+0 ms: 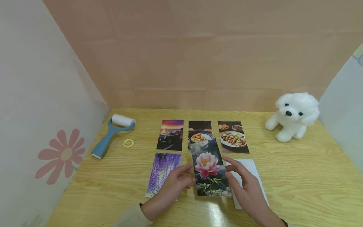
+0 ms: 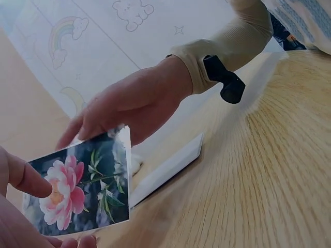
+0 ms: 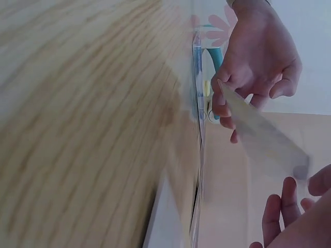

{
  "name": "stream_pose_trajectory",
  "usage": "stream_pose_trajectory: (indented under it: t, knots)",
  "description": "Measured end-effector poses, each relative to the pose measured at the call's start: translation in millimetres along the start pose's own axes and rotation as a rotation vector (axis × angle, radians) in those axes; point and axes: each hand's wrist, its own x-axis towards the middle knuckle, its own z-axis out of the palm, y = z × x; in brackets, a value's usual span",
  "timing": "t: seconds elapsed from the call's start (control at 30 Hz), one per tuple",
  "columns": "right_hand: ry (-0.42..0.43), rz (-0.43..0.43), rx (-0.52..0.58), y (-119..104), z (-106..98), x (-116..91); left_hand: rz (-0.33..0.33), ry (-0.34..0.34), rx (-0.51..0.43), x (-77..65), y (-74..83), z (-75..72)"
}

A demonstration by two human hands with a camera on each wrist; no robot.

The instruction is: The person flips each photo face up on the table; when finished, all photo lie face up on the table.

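Observation:
A photo card with a pink peony (image 1: 207, 168) is raised over the table, tilted, between both hands. At its left edge is my left hand (image 1: 173, 184); its fingers lie against the card's edge, and in the right wrist view the thumb stands apart from the card. My right hand (image 1: 246, 184) pinches the right edge with thumb and fingers; the exact contact is partly hidden. Beneath the right hand lies a white card (image 1: 246, 167), blank side up. A purple flower card (image 1: 163, 173) lies flat, partly covered by the left hand.
Behind lie a sunset car card (image 1: 170, 135), a rice dish card (image 1: 199, 134) partly covered by the peony card, and a taco card (image 1: 233, 137). A blue-handled lint roller (image 1: 109, 138) and yellow ring (image 1: 128, 143) are left; a white plush dog (image 1: 295, 115) sits right.

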Motion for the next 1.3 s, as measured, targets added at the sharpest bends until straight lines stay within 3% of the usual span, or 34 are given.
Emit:
stream_pose_trajectory:
  t: [0.2, 0.5, 0.7, 0.9, 1.07, 1.3]
  knots:
    - [0.034, 0.037, -0.130, 2.8, -1.0, 0.1, 0.037, 0.005, 0.034, -5.4, 4.1, -5.9]
    - [-0.018, 0.132, -0.296, 5.8, 0.3, 0.9, 0.036, -0.018, 0.144, -8.5, 7.1, -8.5]
    - [-0.066, 0.127, -0.311, 9.8, 2.2, 0.8, 0.004, -0.044, 0.288, -3.7, 6.6, -9.7]
    - [-0.133, 0.171, -0.311, 12.4, 3.9, -1.1, -0.016, -0.052, 0.370, 0.1, 5.8, -12.1]
    - [-0.148, 0.175, -0.323, 13.5, 6.1, -2.4, -0.028, -0.064, 0.398, 2.1, 5.9, -13.3]
    - [-0.228, 0.254, -0.407, 10.9, 6.1, 1.0, -0.035, -0.105, 0.421, 5.3, 6.3, -14.7]
